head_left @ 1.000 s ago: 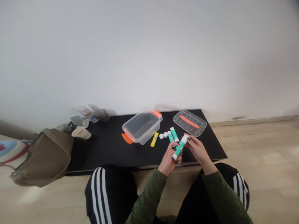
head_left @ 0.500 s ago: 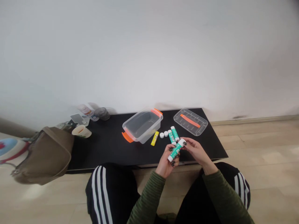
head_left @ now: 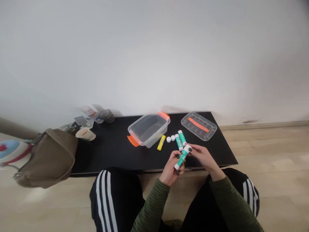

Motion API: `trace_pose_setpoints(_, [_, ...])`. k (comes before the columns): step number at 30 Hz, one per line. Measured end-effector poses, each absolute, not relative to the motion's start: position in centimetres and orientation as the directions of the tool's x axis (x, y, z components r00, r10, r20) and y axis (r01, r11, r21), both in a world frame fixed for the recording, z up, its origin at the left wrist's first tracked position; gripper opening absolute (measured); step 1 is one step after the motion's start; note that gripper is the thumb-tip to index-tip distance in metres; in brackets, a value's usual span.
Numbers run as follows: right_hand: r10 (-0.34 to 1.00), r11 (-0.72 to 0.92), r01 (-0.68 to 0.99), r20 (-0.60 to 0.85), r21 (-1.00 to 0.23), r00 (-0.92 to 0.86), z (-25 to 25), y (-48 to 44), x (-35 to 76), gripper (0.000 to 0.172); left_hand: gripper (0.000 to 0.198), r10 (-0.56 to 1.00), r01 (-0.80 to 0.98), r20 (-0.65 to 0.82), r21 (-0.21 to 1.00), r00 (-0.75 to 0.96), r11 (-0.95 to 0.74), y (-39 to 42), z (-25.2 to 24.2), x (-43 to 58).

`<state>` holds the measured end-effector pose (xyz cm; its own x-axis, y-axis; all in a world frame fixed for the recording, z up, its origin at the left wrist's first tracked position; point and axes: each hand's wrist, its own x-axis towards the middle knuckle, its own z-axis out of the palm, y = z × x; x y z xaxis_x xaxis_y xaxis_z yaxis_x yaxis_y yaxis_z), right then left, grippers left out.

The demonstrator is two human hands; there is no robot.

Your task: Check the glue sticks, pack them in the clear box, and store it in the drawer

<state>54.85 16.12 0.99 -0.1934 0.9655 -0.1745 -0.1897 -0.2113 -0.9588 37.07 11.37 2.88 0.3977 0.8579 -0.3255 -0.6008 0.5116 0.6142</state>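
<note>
A green-and-white glue stick (head_left: 181,159) is held tilted at the table's front edge. My left hand (head_left: 171,168) is wrapped round its body. At the upper end, the fingers of my right hand (head_left: 201,157) close on the white cap (head_left: 186,148). Just beyond my hands lie two more glue sticks, one (head_left: 179,142) beside the other (head_left: 182,138). Left of these are two round white caps (head_left: 168,139), side by side. Further left lies a small yellow stick-shaped piece (head_left: 161,142), its kind unclear.
A clear plastic box (head_left: 147,129) with orange clips stands on the black table (head_left: 111,154). Its lid (head_left: 199,126) lies at the right. On the left are a paper cup (head_left: 85,134), a dark glass (head_left: 107,116), a white bottle (head_left: 92,114) and a brown bag (head_left: 49,158).
The whole view has shifted slightly. Both hands keep their hold on the glue stick, which is tilted a little more steeply, and its cap is still on the upper end.
</note>
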Motion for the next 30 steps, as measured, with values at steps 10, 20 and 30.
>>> trace_pose_setpoints(10, [0.962, -0.235, -0.176, -0.203, -0.956, -0.183, 0.7, 16.1, 54.2, 0.046, 0.031, 0.891, -0.551, -0.299, 0.705, 0.341, 0.447, 11.1, 1.8, 36.4])
trace_pose_setpoints(20, [0.945, -0.293, -0.168, -0.258, -0.941, -0.203, 0.2, 16.2, 53.4, 0.046, 0.032, 0.956, -0.309, -0.148, 0.924, 0.254, 0.225, 10.9, 0.7, 35.6])
trace_pose_setpoints(30, [0.956, -0.256, -0.136, -0.23, -0.957, -0.181, 0.1, 16.5, 52.0, 0.045, 0.035, 0.976, -0.222, -0.178, 0.954, 0.125, 0.203, 10.6, 0.3, 35.4])
